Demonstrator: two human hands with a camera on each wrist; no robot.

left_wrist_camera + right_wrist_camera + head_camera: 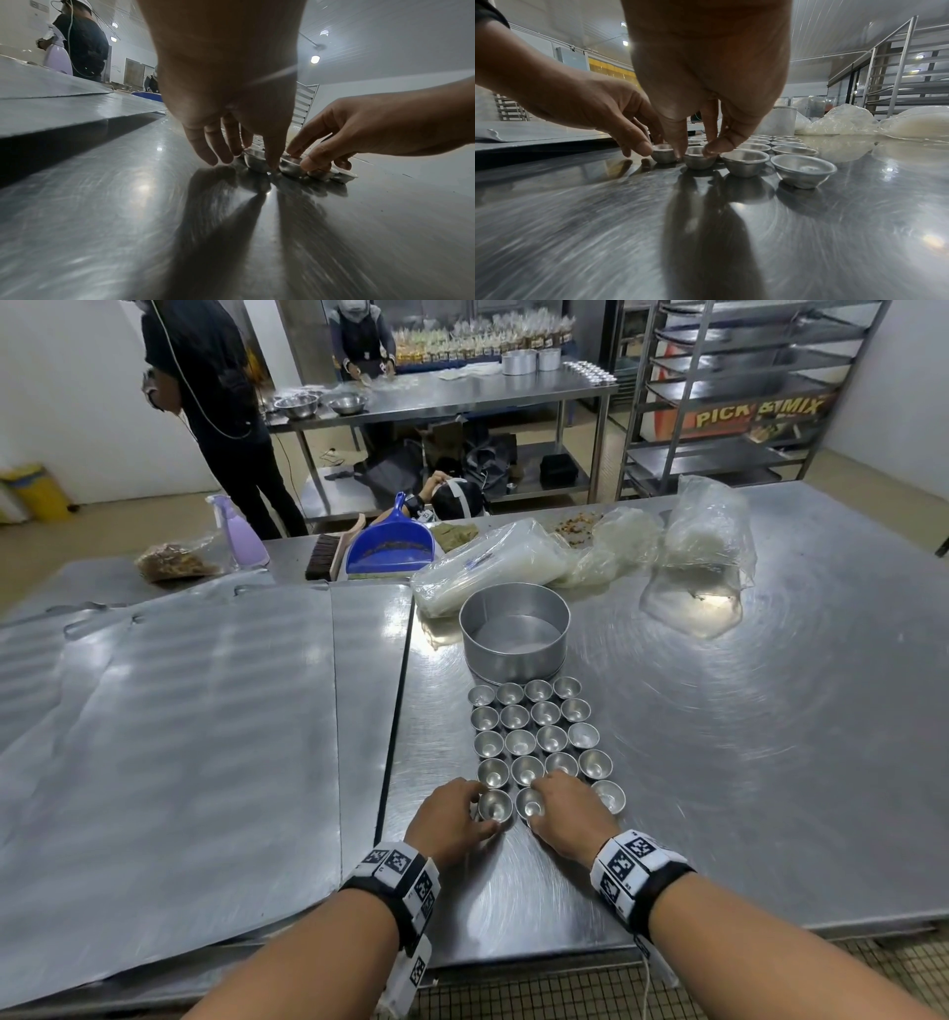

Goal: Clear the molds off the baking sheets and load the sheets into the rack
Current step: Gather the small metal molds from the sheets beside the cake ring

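Note:
Several small metal cup molds stand in a neat grid on the steel table. My left hand pinches the front-left mold between thumb and fingers. My right hand pinches the mold beside it, thumb and forefinger on its rim. Both molds sit on the table. Two more front-row molds stand free to the right. Flat baking sheets lie overlapped at the left. The tray rack stands far back right.
A round cake tin stands just behind the grid. Plastic bags, a blue dustpan, a brush and a purple spray bottle line the far edge. A person stands at the back left.

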